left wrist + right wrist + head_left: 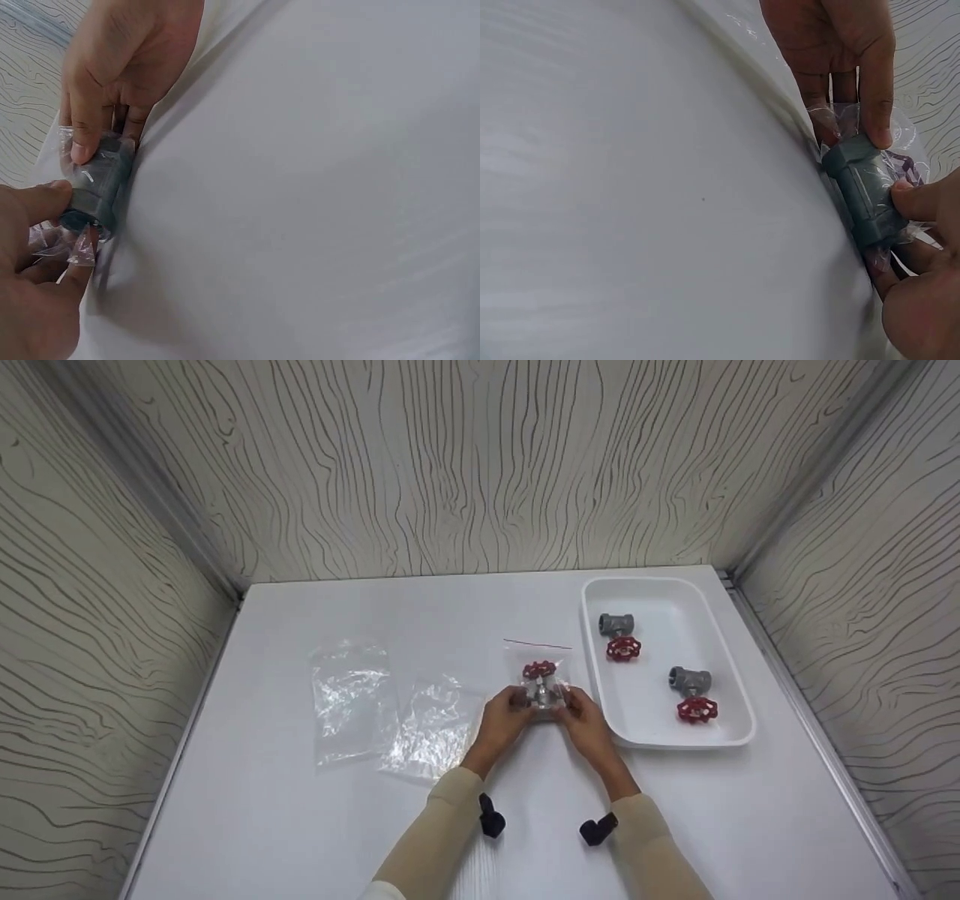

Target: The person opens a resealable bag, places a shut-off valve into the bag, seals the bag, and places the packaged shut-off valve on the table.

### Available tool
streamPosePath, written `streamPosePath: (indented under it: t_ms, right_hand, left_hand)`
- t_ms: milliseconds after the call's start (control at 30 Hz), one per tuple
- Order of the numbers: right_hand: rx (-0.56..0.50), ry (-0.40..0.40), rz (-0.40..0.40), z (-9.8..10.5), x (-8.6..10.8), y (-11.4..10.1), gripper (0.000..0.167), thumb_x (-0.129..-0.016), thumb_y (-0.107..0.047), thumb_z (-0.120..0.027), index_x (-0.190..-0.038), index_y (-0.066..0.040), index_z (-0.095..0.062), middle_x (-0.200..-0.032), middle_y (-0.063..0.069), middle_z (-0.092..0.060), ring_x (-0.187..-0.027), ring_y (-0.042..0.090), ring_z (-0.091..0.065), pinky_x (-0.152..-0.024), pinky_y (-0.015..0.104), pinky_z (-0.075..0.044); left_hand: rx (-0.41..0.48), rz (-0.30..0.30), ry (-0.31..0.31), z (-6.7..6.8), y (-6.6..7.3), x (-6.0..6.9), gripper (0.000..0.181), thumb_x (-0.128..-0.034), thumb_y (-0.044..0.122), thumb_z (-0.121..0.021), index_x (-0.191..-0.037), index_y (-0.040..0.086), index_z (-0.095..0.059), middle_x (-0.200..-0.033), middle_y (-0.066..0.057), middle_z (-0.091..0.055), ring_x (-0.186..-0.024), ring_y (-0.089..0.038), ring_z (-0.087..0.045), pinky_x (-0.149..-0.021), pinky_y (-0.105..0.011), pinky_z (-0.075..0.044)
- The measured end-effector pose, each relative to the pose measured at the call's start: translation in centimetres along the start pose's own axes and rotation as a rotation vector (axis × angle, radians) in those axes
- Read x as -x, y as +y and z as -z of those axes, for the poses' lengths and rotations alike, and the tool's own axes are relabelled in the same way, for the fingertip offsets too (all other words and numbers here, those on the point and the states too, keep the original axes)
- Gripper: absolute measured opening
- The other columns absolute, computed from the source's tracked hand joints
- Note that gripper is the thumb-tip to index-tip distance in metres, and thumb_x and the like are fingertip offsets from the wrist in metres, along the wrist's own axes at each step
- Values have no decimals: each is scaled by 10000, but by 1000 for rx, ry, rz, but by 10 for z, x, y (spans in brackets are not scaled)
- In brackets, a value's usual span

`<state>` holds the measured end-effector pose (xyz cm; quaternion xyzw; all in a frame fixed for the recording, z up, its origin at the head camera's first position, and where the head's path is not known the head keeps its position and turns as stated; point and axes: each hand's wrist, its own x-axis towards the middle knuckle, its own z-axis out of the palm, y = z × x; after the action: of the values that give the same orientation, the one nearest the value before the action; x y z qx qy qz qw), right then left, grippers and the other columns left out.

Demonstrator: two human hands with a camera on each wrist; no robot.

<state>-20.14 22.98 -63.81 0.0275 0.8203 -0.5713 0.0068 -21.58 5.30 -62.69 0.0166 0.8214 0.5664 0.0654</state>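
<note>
A gate valve (539, 670) with a red handwheel lies inside a clear zip bag (559, 652) that has a red line along its far edge. My left hand (497, 727) pinches one end of the grey valve body through the plastic. On the other end, my right hand (589, 729) grips it with thumb and fingers. The wheel points away from me. In the left wrist view the bagged valve body (90, 191) sits between both thumbs. The right wrist view also shows the grey body (862, 191) with crinkled film around it.
A white tray (645, 739) stands to the right, holding a rear valve (621, 636) and a front valve (694, 694), both with red wheels. Two clear bags lie on the left of the table: a far-left bag (352, 705) and a nearer bag (439, 727).
</note>
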Motion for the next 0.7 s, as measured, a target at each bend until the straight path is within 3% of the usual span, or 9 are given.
streamPosePath:
  t_ms: [233,367,500,700]
  right_hand:
    - [6,-1,12,0,2,1,434,-1033,-85,-683,-1426,42,-551,-1453,286,-598,-1405,448,-568,-1209,486,-466]
    - [6,2,44,-2,2,3,442,-1032,-63,-681,-1421,78,-526,-1430,314,-591,-1392,479,-567,-1195,480,-478]
    - [13,24,54,-4,5,3,443,-1027,-40,-678,-1420,85,-514,-1408,329,-597,-1361,483,-591,-1172,486,-499]
    - [70,58,51,-6,10,-1,512,-1015,-54,-697,-1464,55,-478,-1397,312,-608,-1334,471,-605,-1159,544,-500]
  left_hand:
    - [10,-74,-9,3,-5,1,409,-951,76,-742,-1330,-39,-641,-1216,-194,-736,-1165,-327,-697,-1074,-452,-560]
    - [-43,-119,21,3,-6,1,442,-926,80,-742,-1319,-81,-618,-1189,-220,-683,-1129,-349,-664,-1065,-490,-548]
    - [-53,-110,33,6,-4,1,470,-918,104,-750,-1319,-95,-605,-1171,-228,-656,-1106,-349,-652,-1038,-498,-557]
    - [-31,-65,-10,15,0,4,465,-938,74,-726,-1360,-67,-592,-1221,-211,-665,-1156,-338,-659,-1041,-475,-564]
